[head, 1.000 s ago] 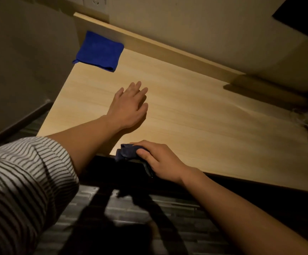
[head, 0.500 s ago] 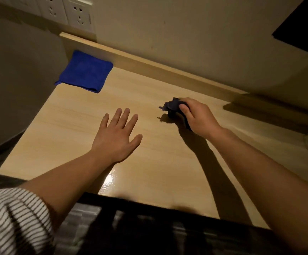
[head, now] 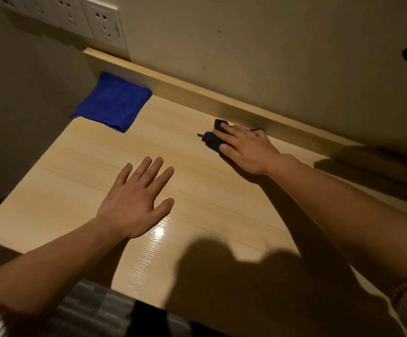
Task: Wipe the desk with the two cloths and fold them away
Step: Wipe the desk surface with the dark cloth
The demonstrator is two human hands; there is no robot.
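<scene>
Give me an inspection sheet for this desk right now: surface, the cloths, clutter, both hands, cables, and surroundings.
Surface: light wooden desk, glossy glare near the front edge.
Job's things: folded blue cloth lying in the far left corner; dark cloth bunched under the right hand near the back ledge.
Clutter: nothing seen.
Hands: left hand open, flat, fingers spread on the desk; right hand pressing on the dark cloth.
Cables: nothing seen.
Surroundings: wall sockets above the far left corner; plain wall behind.

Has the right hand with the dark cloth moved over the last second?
Yes. The right hand carried the dark cloth from the desk's near edge to its back rail.
</scene>
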